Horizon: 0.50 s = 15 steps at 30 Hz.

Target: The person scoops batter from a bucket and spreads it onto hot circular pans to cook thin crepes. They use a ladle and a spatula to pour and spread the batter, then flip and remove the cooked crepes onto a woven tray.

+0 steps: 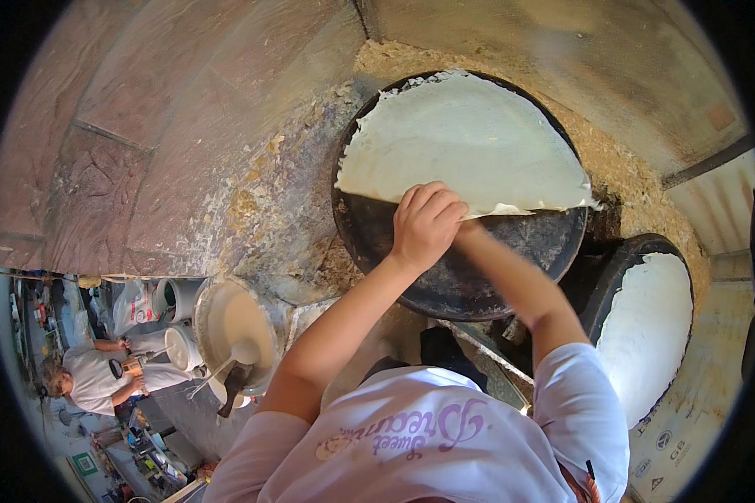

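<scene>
A broad, thin pale flatbread sheet (pixel 461 138) lies over the far part of a round black griddle (pixel 470 268). Its near edge runs almost straight across, with the dark griddle surface bare in front of it. My left hand (pixel 429 225) is closed at that near edge, fingers curled on the sheet. My right hand (pixel 468 231) is close against the left one and mostly hidden behind it; its fingers do not show, and the right forearm is smeared by motion.
A second black griddle (pixel 597 302) with a white sheet (pixel 650 335) stands at right. Left of me are a tub of beige batter (pixel 242 323), a ladle (pixel 245 352) and a white bucket (pixel 182 348). Another person (pixel 101 377) holds a power tool (pixel 132 367) at far left.
</scene>
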Available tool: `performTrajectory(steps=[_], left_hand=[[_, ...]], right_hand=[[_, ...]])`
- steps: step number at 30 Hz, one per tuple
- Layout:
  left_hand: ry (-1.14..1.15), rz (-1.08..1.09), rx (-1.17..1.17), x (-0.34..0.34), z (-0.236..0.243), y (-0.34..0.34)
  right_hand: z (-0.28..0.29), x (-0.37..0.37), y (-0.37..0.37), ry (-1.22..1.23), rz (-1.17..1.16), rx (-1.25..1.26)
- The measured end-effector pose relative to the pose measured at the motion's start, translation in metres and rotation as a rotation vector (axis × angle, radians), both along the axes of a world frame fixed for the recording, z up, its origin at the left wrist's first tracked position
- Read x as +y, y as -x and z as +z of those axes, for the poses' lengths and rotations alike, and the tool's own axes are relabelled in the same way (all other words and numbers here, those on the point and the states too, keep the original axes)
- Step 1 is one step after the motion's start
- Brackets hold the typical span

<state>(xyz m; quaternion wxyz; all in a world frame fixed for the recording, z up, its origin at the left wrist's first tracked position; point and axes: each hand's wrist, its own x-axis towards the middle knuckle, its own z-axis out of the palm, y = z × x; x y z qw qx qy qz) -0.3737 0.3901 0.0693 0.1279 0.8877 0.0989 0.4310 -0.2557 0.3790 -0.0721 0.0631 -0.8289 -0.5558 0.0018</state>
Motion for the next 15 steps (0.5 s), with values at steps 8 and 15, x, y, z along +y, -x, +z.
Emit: performTrajectory(steps=[8, 15], left_hand=[[0.048, -0.087, 0.076, -0.003, 0.015, -0.004], [0.089, 0.092, 0.096, 0.056, 0.05, -0.022]], right_hand=[[0.017, -0.111, -0.057, 0.087, 0.138, -0.008], [0.016, -0.04, 0.151, -0.062, 0.68, 0.133]])
